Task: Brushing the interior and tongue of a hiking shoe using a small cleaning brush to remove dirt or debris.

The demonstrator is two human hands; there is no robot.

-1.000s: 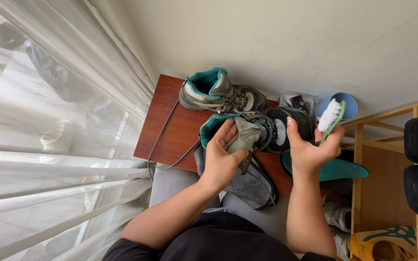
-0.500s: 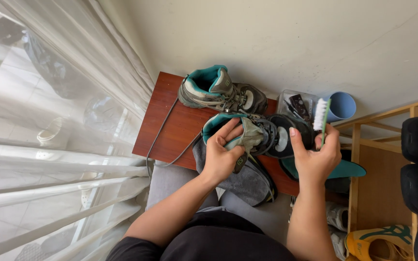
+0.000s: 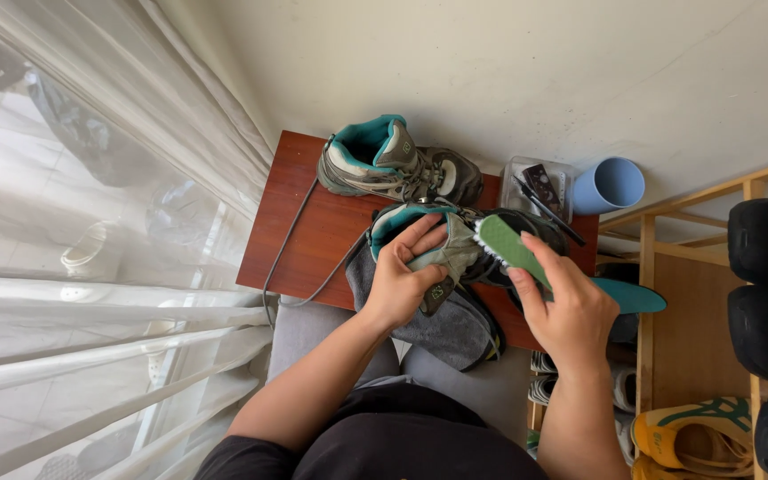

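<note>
My left hand (image 3: 402,277) grips the grey tongue of a grey and teal hiking boot (image 3: 468,240) and holds it open over a grey cloth (image 3: 451,324) on a red-brown wooden table (image 3: 317,227). My right hand (image 3: 566,311) holds a green-backed scrub brush (image 3: 508,244), bristles down against the boot's laces and toe. A second matching boot (image 3: 393,169) stands on the table just behind, with a long grey lace (image 3: 291,253) trailing off the table's front edge.
A clear plastic box (image 3: 540,182) and a light blue cup (image 3: 611,185) lie behind the boots by the wall. A teal insole (image 3: 633,298) lies to the right. A wooden shoe rack (image 3: 695,320) with shoes stands at right, a sheer curtain (image 3: 91,222) at left.
My right hand has turned the brush over, from bristles up beside the cup to bristles down on the boot. My left hand keeps its hold on the tongue.
</note>
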